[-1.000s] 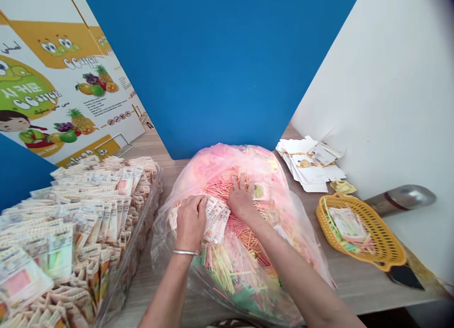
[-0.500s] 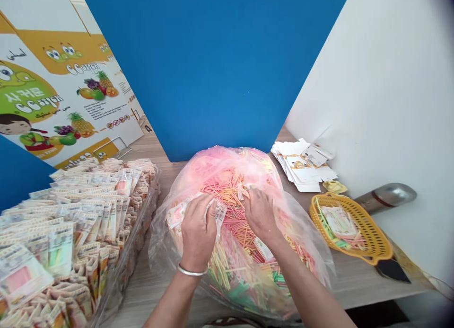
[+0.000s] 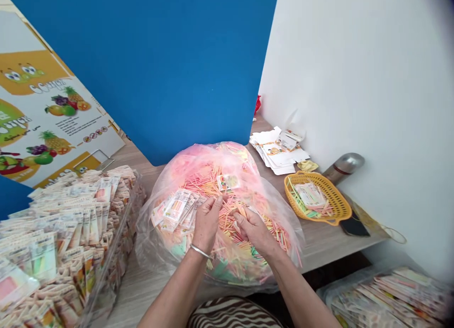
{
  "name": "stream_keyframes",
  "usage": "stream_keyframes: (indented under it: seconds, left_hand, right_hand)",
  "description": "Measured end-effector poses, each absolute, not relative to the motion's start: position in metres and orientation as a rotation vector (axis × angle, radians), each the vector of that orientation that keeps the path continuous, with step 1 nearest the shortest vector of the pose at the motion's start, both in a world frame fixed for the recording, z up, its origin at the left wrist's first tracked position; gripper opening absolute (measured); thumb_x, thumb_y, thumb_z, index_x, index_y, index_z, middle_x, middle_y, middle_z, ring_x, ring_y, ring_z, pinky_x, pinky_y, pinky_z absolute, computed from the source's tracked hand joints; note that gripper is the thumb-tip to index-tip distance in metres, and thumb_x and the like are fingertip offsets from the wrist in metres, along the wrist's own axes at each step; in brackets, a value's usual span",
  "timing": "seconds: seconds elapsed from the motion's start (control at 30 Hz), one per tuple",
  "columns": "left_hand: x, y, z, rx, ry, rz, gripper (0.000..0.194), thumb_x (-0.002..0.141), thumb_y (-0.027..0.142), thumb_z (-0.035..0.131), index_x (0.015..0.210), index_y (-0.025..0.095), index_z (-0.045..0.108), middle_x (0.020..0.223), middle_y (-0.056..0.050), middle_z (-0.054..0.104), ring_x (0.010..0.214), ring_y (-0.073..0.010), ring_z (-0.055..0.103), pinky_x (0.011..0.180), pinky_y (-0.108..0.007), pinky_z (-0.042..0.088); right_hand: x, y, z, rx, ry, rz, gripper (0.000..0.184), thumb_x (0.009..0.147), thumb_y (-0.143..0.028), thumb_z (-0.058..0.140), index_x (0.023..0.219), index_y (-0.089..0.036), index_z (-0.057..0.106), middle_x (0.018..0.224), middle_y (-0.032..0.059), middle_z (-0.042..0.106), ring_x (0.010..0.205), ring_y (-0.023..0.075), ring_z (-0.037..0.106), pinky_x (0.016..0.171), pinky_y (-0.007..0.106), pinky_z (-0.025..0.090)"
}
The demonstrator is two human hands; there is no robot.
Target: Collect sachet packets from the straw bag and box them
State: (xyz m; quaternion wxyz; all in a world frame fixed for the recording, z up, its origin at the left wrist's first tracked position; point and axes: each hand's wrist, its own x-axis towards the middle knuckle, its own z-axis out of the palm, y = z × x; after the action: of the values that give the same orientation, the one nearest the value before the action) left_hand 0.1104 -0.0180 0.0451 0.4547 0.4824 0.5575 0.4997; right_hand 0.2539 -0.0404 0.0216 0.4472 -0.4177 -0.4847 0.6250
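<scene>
Left hand (image 3: 207, 221) and right hand (image 3: 253, 228) are over the bag (image 3: 198, 155) of sticks (image 3: 202, 183)

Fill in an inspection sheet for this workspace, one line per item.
Surface: wood-grain table, largely covered.
Job's things: open plastic bag of coloured sticks, with loose packets on its left part; clear bin heaped with filled packets at left.
Clutter: yellow basket holding sticks and a packet; flattened cartons; steel flask; flat black item.
Hands: both over the bag; sticks show at the right hand's fingertips; left hand's grip unclear.
Cables: thin loop at the table's right end; cord or cable, cannot tell.
Surroundings: blue panel, white wall, printed box.
</scene>
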Motion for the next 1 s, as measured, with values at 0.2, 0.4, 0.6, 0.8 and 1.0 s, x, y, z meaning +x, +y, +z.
stream_keyframes:
  seconds: [0.2,0.4,0.6,0.8,1.0]
  left_hand:
    - [0.131,-0.027,0.045,1.281,1.592,1.306,0.057,0.085,0.052,0.061,0.131,0.020,0.053,0.144,-0.011,0.049,0.146,-0.0245,0.028,0.118,-0.037,0.029]
    - [0.171,-0.052,0.047,0.468,0.912,1.037,0.056,0.098,0.057,0.029,0.111,0.013,0.062,0.120,-0.015,0.064,0.118,-0.0244,0.059,0.100,-0.035,0.048]
    - [0.178,-0.049,0.048,0.169,0.773,1.025,0.045,0.100,0.046,0.035,0.104,0.013,0.064,0.092,-0.006,0.068,0.080,-0.0120,0.064,0.074,-0.022,0.051]
    - [0.170,-0.039,0.022,0.586,0.964,1.054,0.056,0.096,0.057,0.033,0.110,0.012,0.064,0.104,-0.013,0.068,0.091,-0.0186,0.065,0.085,-0.032,0.051]
    - [0.156,-0.006,0.003,1.802,1.559,0.618,0.014,0.083,0.026,0.063,0.091,0.017,0.069,0.100,-0.011,0.068,0.105,-0.0255,0.058,0.099,-0.038,0.039]
  right_hand:
    - [0.253,-0.035,0.009,-1.022,-0.990,1.233,0.041,0.090,-0.055,0.055,0.069,-0.021,0.047,0.051,-0.0064,0.039,0.045,0.0107,0.037,0.048,0.026,0.032]
    - [0.255,-0.041,0.004,-1.090,-1.281,0.672,0.031,0.095,-0.040,0.052,0.074,-0.021,0.062,0.077,0.0028,0.063,0.087,0.0207,0.059,0.085,0.037,0.044]
    - [0.263,-0.043,-0.002,-1.139,-1.357,0.531,0.025,0.090,-0.033,0.062,0.068,-0.021,0.062,0.098,0.0046,0.070,0.103,0.0228,0.058,0.101,0.044,0.037]
    - [0.271,-0.044,-0.004,-1.168,-1.383,0.574,0.025,0.097,-0.032,0.048,0.096,-0.023,0.071,0.109,0.0054,0.070,0.116,0.0229,0.055,0.107,0.043,0.034]
    - [0.299,-0.039,-0.019,-1.492,-1.404,0.870,0.036,0.098,-0.038,0.041,0.081,-0.017,0.066,0.076,0.0045,0.068,0.071,0.0187,0.060,0.065,0.029,0.042]
